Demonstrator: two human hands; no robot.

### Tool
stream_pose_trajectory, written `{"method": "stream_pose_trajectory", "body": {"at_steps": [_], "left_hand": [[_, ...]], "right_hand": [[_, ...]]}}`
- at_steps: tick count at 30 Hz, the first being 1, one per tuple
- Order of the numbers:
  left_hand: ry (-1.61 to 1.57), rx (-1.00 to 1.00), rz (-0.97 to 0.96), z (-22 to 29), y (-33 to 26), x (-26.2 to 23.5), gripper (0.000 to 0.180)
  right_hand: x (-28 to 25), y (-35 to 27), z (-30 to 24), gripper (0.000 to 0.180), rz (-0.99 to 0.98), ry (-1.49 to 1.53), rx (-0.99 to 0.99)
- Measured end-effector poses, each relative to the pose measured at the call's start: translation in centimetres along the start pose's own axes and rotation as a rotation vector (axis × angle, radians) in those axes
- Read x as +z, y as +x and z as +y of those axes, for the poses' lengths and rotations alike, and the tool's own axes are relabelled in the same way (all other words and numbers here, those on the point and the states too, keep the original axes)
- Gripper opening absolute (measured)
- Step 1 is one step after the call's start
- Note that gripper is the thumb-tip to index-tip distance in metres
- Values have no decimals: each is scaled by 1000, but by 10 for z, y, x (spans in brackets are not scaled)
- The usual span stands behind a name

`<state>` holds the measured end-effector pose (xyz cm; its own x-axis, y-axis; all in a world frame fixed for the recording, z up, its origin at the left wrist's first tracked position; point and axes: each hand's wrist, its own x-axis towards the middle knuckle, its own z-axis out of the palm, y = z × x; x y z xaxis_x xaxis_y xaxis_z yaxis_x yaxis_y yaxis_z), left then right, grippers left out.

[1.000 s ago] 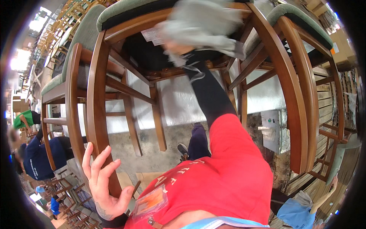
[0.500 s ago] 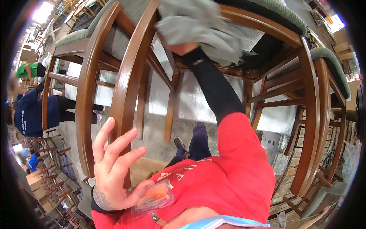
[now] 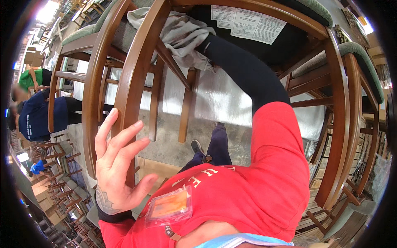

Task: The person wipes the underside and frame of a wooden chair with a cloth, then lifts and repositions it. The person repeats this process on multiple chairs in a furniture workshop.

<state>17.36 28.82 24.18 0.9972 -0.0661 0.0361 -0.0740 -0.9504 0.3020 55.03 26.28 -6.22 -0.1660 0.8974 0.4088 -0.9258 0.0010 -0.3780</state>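
A brown wooden chair (image 3: pixel 124 82) with a green padded seat and a black underside fills the upper view. A grey cloth (image 3: pixel 178 33) lies bunched against its frame. My right forearm (image 3: pixel 244 66), in a black sleeve, reaches up into the cloth. The right hand itself is hidden inside the cloth, gripping it. My left hand (image 3: pixel 120 165) is open with fingers spread, its fingertips against the chair's curved rail. A white paper label (image 3: pixel 248 20) is stuck on the black underside.
Another green-seated wooden chair (image 3: pixel 351 124) stands close on the right. At the far left are a person in blue (image 3: pixel 37 118) and a person in green (image 3: pixel 33 78). Stacked chairs (image 3: pixel 62 194) fill the lower left. Below are the concrete floor (image 3: pixel 173 140) and a cardboard sheet (image 3: pixel 157 169).
My right arm has carried the cloth leftward along the chair frame. My left hand has risen and come up against the curved rail. The chair now fills more of the view.
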Motion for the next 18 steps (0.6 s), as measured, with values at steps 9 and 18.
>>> {"method": "stream_pose_trajectory", "body": {"at_steps": [9, 18], "left_hand": [[-159, -24, -23, -9, -2, 1, 50], [-133, -20, -26, -11, -9, 2, 55]], "right_hand": [[2, -16, 42, 33, 420, -1294, 159], [-4, -37, 70, 24, 515, -2545, 58]]}}
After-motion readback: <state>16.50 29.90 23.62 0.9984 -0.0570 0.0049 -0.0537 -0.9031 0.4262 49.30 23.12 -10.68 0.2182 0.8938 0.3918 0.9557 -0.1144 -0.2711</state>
